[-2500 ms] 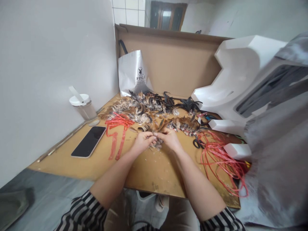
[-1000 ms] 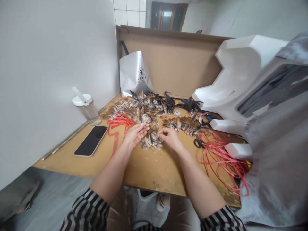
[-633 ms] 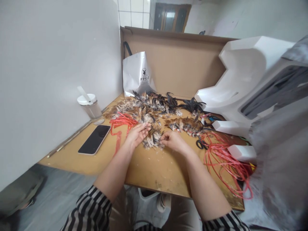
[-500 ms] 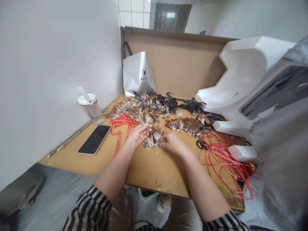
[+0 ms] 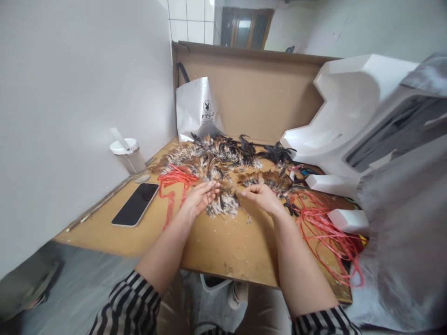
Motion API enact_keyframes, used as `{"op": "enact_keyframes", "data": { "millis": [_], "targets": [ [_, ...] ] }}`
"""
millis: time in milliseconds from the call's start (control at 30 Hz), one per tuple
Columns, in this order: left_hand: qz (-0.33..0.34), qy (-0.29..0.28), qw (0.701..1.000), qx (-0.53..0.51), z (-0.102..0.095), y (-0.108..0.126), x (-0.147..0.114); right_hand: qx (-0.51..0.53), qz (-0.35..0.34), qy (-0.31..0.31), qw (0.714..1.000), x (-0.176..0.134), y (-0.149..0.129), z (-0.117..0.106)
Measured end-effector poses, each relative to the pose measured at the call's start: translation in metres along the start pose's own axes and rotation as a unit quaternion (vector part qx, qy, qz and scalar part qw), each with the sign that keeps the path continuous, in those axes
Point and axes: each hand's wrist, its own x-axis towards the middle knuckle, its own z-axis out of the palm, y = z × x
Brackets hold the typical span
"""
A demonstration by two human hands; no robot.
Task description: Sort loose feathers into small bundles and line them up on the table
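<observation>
My left hand (image 5: pixel 202 197) is turned palm up beside a small heap of brown and whitish feathers (image 5: pixel 223 204), thumb and fingertips pinched together. What lies between those fingertips is too small to make out. To the right of this heap, my right hand (image 5: pixel 261 196) is closed in a pinch on a small, pale wisp that looks like a feather. Behind both hands spreads a larger pile of brown, white and black feathers (image 5: pixel 206 160). Another brown feather bunch (image 5: pixel 263 179) lies just beyond my right hand.
A phone (image 5: pixel 135 204) and a lidded cup (image 5: pixel 129 158) are at the left. Red plastic strips (image 5: pixel 177 176) lie near my left hand; a tangle of red strips (image 5: pixel 324 228) is at right, beside white foam (image 5: pixel 349 220). A silver bag (image 5: pixel 197 109) stands at the back.
My right hand has drawn back to the right, away from the small feather heap, pinching a wisp. My left hand stays almost in place. The view has shifted slightly.
</observation>
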Motion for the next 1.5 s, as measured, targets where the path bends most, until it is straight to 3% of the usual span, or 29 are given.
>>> {"op": "enact_keyframes", "data": {
  "millis": [67, 167, 300, 600, 1100, 1500],
  "targets": [
    [0.002, -0.001, 1.000, 0.006, 0.001, -0.001, 0.000, 0.117, 0.024, 0.025, 0.993, 0.003, 0.002, 0.003],
    [-0.003, -0.004, 1.000, 0.027, 0.004, -0.004, -0.001, 0.262, 0.044, 0.016, 0.964, 0.007, 0.003, 0.015],
    [-0.016, -0.019, 0.998, 0.062, 0.007, -0.010, -0.003, 0.335, 0.055, 0.004, 0.941, 0.010, 0.004, 0.034],
    [-0.027, -0.044, 0.992, 0.113, 0.011, -0.017, -0.006, 0.278, 0.009, 0.064, 0.959, 0.010, -0.002, 0.056],
    [-0.021, -0.053, 0.986, 0.159, 0.013, -0.022, -0.007, 0.169, -0.019, 0.074, 0.983, 0.010, -0.002, 0.055],
    [-0.002, -0.047, 0.979, 0.200, 0.022, -0.018, -0.010, 0.235, 0.004, 0.060, 0.970, 0.010, -0.001, 0.052]
  ]
}}
